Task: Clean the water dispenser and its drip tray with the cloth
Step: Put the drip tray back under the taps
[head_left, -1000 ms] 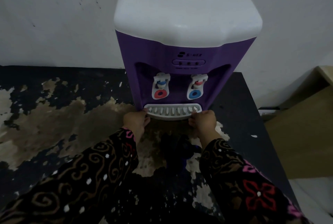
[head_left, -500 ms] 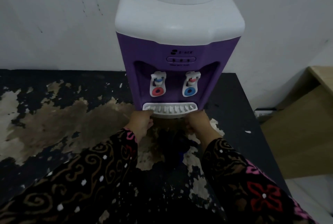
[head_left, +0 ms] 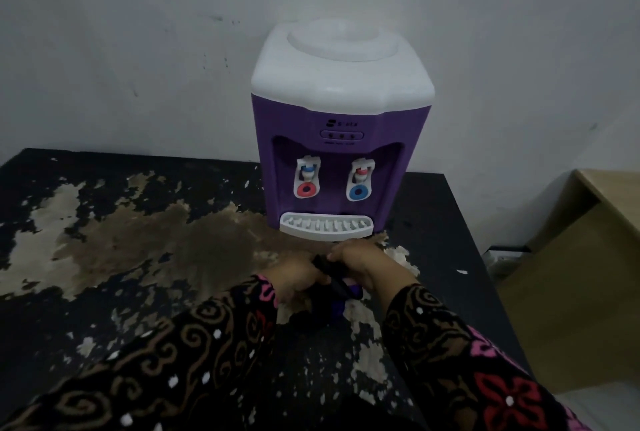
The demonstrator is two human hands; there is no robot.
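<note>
A purple water dispenser with a white top stands against the wall on a worn black table. Its white slotted drip tray sits at the foot of the dispenser, under a red tap and a blue tap. In front of the tray, a dark cloth with a purple part is held between both hands. My left hand grips its left side and my right hand grips its right side. Both hands are a little short of the tray and do not touch it.
The table's black surface is peeled in large brown and pale patches, mostly left of the dispenser. A light wooden desk stands to the right, past the table's edge. The grey wall runs right behind the dispenser.
Both hands have left the drip tray's corners and drawn back toward me, where they now hold the dark cloth. The view has pulled back from the dispenser.
</note>
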